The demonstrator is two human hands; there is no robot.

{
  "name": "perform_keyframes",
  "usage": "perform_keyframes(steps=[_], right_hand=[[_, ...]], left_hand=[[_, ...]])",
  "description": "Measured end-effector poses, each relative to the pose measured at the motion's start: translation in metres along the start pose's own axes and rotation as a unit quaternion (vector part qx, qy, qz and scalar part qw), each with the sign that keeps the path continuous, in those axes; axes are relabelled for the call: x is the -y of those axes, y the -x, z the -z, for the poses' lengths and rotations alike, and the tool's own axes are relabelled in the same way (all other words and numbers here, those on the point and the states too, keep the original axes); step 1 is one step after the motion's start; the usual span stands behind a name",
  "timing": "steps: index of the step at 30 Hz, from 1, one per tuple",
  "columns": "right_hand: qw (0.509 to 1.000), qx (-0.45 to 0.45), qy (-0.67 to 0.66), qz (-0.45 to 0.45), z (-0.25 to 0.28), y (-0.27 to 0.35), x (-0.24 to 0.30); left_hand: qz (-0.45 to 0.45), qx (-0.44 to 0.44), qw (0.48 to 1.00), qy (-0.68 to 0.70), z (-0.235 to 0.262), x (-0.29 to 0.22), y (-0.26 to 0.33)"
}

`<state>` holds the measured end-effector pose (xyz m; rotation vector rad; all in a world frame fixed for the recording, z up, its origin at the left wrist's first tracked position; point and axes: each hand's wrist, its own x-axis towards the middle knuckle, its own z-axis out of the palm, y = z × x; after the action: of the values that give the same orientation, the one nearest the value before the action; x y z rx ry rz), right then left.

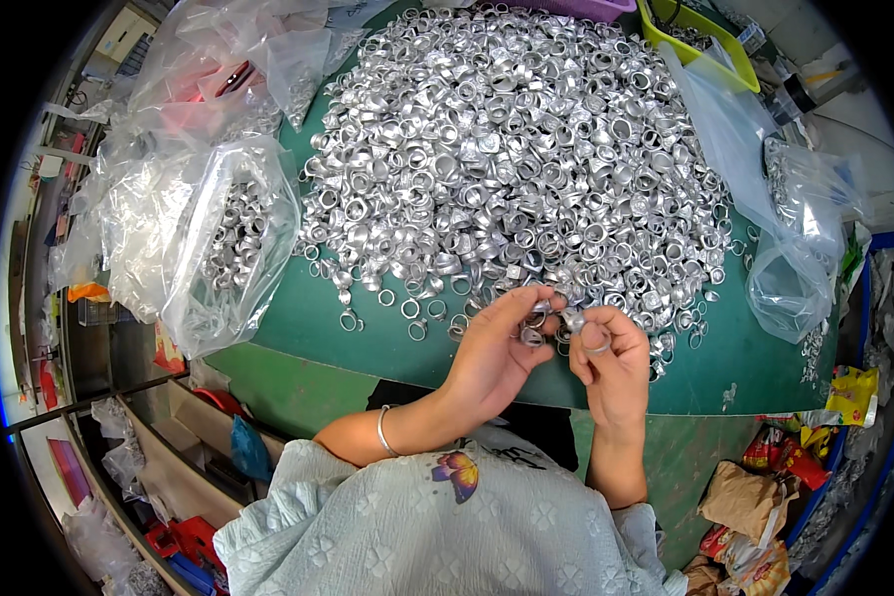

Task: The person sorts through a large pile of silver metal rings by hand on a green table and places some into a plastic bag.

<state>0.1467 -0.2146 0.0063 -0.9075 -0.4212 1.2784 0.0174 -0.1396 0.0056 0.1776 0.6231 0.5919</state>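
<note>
A broad heap of silver-coloured metal rings (507, 149) covers the middle of the green table (313, 333). At its near edge, my left hand (487, 353) is closed around a few rings (532, 337), cupped between thumb and fingers. My right hand (618, 372) is closed just beside it, pinching a silver ring (573, 319) at its fingertips. A ring also shows round a finger of this hand. The two hands nearly meet over the front of the heap. Several loose rings (417, 329) lie on the tabletop left of my left hand.
At the left stands an open clear plastic bag (278, 199) with rings inside. More clear bags (790, 283) lie at the right edge. A yellow-green basket (740, 70) and a purple basket (591, 8) stand at the back. Packets and a brown paper bag (750, 500) lie below, right.
</note>
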Motion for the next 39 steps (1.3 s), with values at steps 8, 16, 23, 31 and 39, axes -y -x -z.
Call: perform_keyframes(steps=[8,16,23,31,39], right_hand=[[0.991,0.041,0.127,-0.033,-0.004,0.007,0.011],[1.000,0.015,-0.001,-0.005,-0.006,0.014,0.016],[0.971,-0.087,0.183,0.127,-0.021,0.020,0.009],[0.790,-0.043,0.446,0.417,-0.010,0.015,-0.004],[0.680,0.024,0.475,0.558,-0.002,0.011,-0.008]], left_hand=[[-0.026,0.091,0.900,-0.426,-0.003,-0.041,0.017],[0.020,0.125,0.931,-0.342,0.000,-0.038,0.022],[-0.006,0.122,0.942,-0.313,0.001,-0.034,0.026],[0.019,0.126,0.965,-0.230,0.003,-0.022,0.028],[0.017,0.148,0.962,-0.230,-0.003,-0.021,0.031]])
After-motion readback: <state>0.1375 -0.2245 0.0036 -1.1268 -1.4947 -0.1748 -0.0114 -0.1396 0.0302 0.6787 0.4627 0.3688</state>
